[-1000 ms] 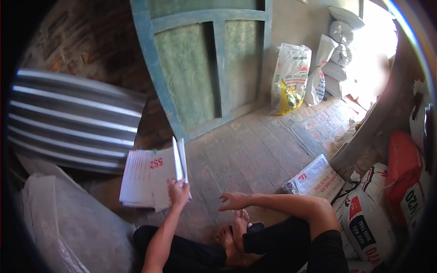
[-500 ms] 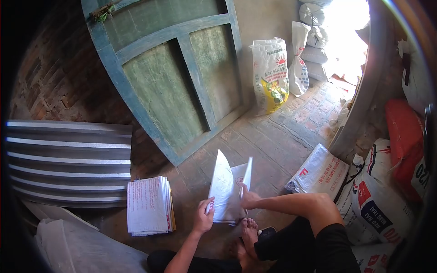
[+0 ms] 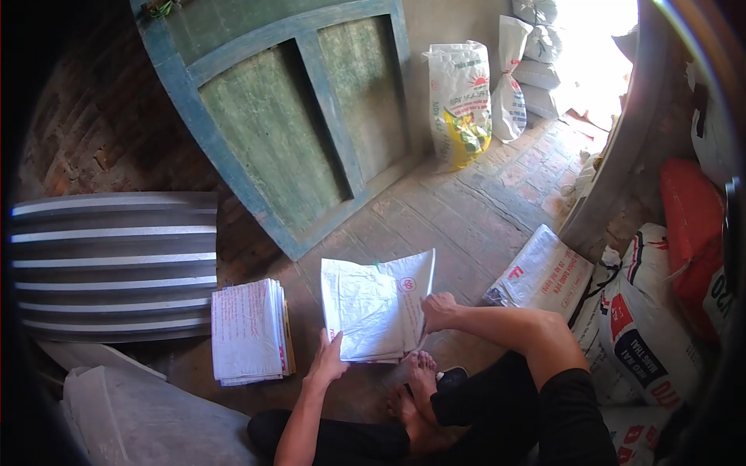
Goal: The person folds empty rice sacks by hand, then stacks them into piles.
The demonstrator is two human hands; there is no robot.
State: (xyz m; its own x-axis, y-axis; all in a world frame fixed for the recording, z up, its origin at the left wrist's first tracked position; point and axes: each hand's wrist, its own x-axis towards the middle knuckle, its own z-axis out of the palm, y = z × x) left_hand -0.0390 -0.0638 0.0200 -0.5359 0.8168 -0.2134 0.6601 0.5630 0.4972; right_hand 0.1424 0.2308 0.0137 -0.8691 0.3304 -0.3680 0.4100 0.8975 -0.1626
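A white woven sack (image 3: pixel 373 311), folded into a rough rectangle with a red round mark, is spread between my hands above the brick floor. My left hand (image 3: pixel 330 356) grips its lower left edge. On the right edge, my right hand (image 3: pixel 440 311) holds the sack with closed fingers. To the left, a neat stack of folded white sacks (image 3: pixel 247 330) lies on the floor. Another pile of folded sacks (image 3: pixel 540 273) with red print lies beyond my right forearm.
A blue-green wooden door (image 3: pixel 311 46) leans ahead. Corrugated metal (image 3: pixel 116 260) stands at the left, above a grey covered bundle (image 3: pixel 155 415). An upright fertilizer sack (image 3: pixel 458 109) is near the doorway. Full sacks (image 3: pixel 649 311) and a red sack (image 3: pixel 691 225) crowd the right.
The sack between my hands has opened out flatter and turned its broad face toward me. My left hand has moved slightly left. The view has tilted a little downward.
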